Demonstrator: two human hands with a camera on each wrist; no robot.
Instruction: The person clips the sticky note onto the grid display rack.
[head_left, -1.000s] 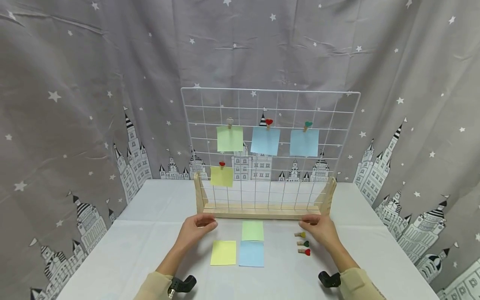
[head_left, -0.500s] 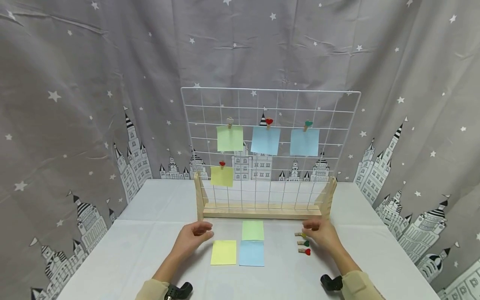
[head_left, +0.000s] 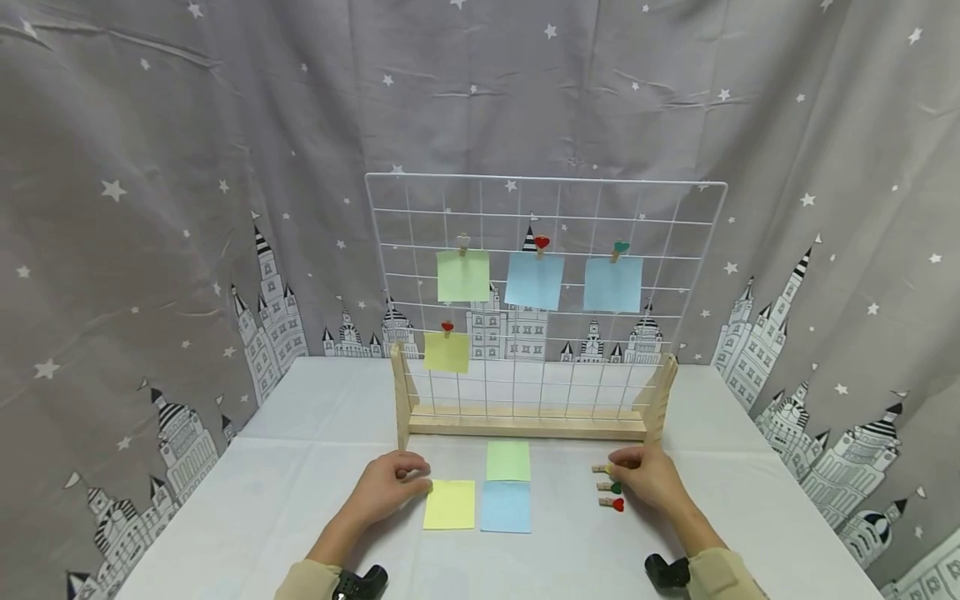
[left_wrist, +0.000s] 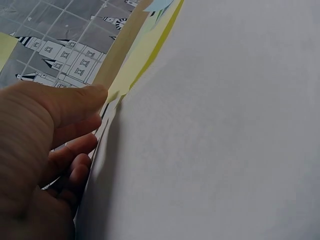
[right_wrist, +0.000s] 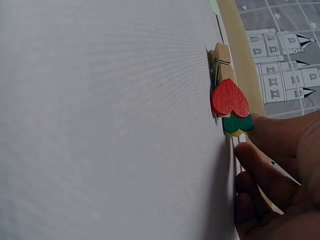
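Note:
My left hand [head_left: 390,487] is at the upper left corner of a yellow sticky note [head_left: 449,505] lying on the table. In the left wrist view the thumb tip meets that note's corner [left_wrist: 122,87], with the index fingertip a little apart from it. My right hand [head_left: 651,477] is around the heart end of a yellow-heart clothespin [head_left: 602,469], thumb and index slightly apart. In the right wrist view the yellow heart [right_wrist: 237,133] shows between them, mostly hidden behind the green-heart clothespin [right_wrist: 239,123] and the red-heart clothespin [right_wrist: 230,97].
A green note [head_left: 507,460] and a blue note [head_left: 506,507] lie mid-table. Behind stands a white wire grid [head_left: 525,383] on a wooden base [head_left: 525,426]. Clothespins hold a green note [head_left: 462,277], two blue notes [head_left: 535,282] and a yellow note [head_left: 447,353] on it.
My left hand has moved down from the grid's base to the yellow note's corner. My right hand has come down from the base to the yellow-heart clothespin. The view has shifted slightly.

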